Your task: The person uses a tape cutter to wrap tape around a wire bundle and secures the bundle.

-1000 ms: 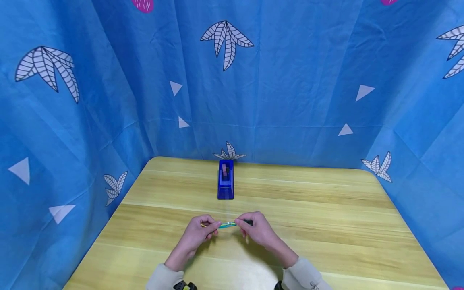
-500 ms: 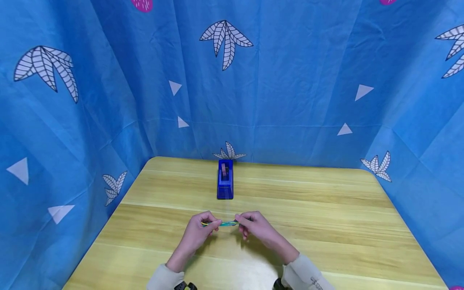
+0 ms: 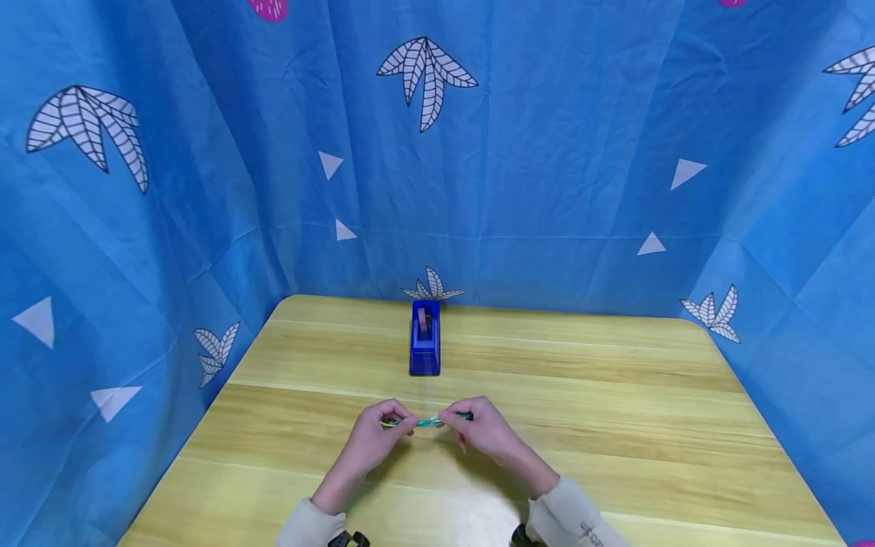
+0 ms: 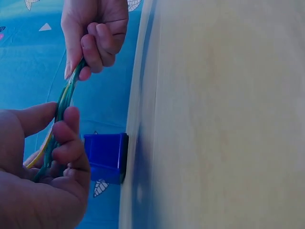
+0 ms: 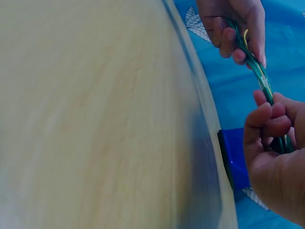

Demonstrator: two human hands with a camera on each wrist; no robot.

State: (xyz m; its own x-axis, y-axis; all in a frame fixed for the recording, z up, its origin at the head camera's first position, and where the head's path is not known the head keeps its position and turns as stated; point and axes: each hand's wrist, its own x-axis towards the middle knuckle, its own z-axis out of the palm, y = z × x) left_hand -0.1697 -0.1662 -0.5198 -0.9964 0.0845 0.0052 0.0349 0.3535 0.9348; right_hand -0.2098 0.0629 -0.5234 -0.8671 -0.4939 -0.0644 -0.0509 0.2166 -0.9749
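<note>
Above the table, both hands hold a thin bundle of green and yellow wires (image 3: 429,422) stretched sideways between them. My left hand (image 3: 380,439) pinches its left part between thumb and fingers; loose yellow and green lengths show behind that grip in the left wrist view. My right hand (image 3: 484,431) pinches the other part, and a dark end sticks out past the fingers. A shiny clear patch, like tape, lies round the wires (image 5: 263,81) between the hands. Beyond them stands a blue tape dispenser (image 3: 425,360), from which a faint clear strip of tape (image 3: 429,390) runs towards the bundle.
The wood-grain table (image 3: 601,380) spreads out on both sides of the hands. A blue curtain (image 3: 547,152) with white leaf prints hangs round its back and sides. The dispenser stands near the back edge.
The right hand has shifted its fingers on the wires, and the dark end hidden half a second ago shows again. The left hand stays nearly in place; the dispenser has not moved.
</note>
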